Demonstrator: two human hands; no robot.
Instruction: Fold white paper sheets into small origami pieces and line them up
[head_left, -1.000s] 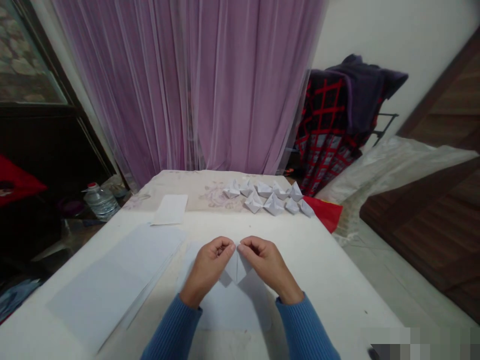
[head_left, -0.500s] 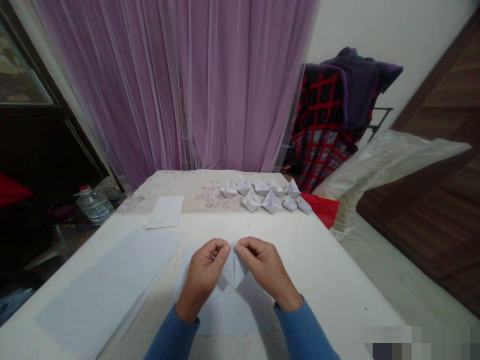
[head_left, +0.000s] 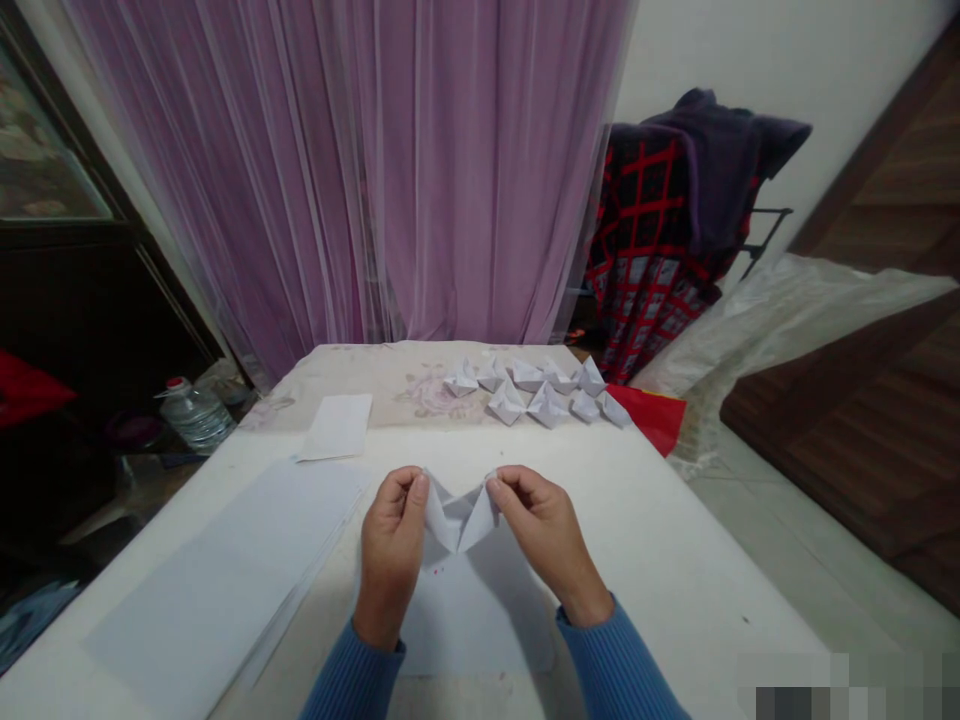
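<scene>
The left hand (head_left: 390, 555) and the right hand (head_left: 544, 540) are apart, each pinching one upper corner of the folded white paper (head_left: 459, 522) between thumb and fingers. The paper sits at the middle of the table's near side, held up between the hands. Pulled outward by the two pinches, its top opens into a shallow V, and the grip keeps the folded part raised off the table (head_left: 637, 540). A pale sheet (head_left: 472, 620) lies flat beneath it, between the wrists, though I cannot tell whether it joins the folded part. Blue knitted sleeves (head_left: 352, 680) cover both forearms at the table's near edge. On the left of the table lies a wide stack of paper (head_left: 217, 570), its sheets squared and slightly fanned along one edge, with a single loose sheet (head_left: 337, 427) beyond it. Toward the far end, a tidy double row of paper boats (head_left: 536, 397) is lined up on a floral cloth (head_left: 420, 395), kept together and away from the working area. A red plastic piece (head_left: 652, 420) pokes out past the table's far right corner. Beyond the table's left edge stands a clear plastic bottle (head_left: 196, 418) with a red cap, seemingly holding liquid, beside a dark bowl (head_left: 133, 430) whose contents cannot be seen.
</scene>
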